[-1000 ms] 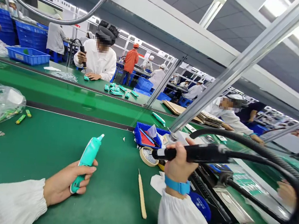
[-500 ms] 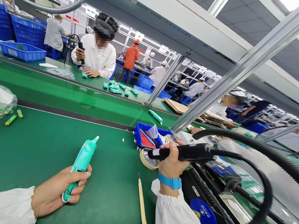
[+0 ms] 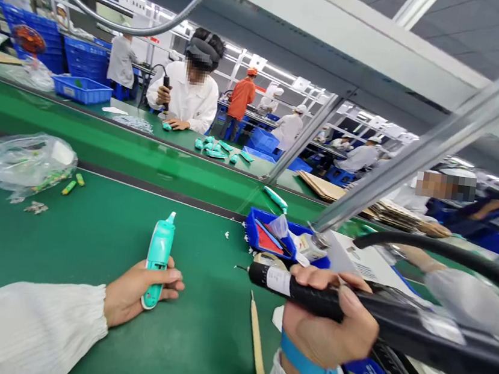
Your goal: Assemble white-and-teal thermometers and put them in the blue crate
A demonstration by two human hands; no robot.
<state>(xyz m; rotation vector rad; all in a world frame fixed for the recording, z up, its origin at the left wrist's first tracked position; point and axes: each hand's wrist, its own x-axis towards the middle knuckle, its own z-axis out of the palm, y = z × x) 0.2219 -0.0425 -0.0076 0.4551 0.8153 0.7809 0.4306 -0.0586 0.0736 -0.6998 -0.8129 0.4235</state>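
Note:
My left hand [image 3: 136,291] rests on the green bench mat [image 3: 88,240], its fingers wrapped round the lower end of a teal plastic handheld device [image 3: 158,254] that stands nearly upright. My right hand [image 3: 327,327] grips a black electric screwdriver [image 3: 353,306] with a thick black cable; its tip points left, level with the device and about a hand's width to its right. A blue strap circles my right wrist.
A wooden stick [image 3: 257,336] lies between my hands. A blue parts tray [image 3: 270,238] and a tape roll sit behind the screwdriver tip. A plastic bag [image 3: 27,161] lies far left. Another person [image 3: 188,94] works across the conveyor [image 3: 121,156] beside several teal parts [image 3: 218,148].
My right hand has lowered the screwdriver and swung it nearer the camera, with the tip closer to the teal device. The left hand still holds the device, now more upright. My view shifted left.

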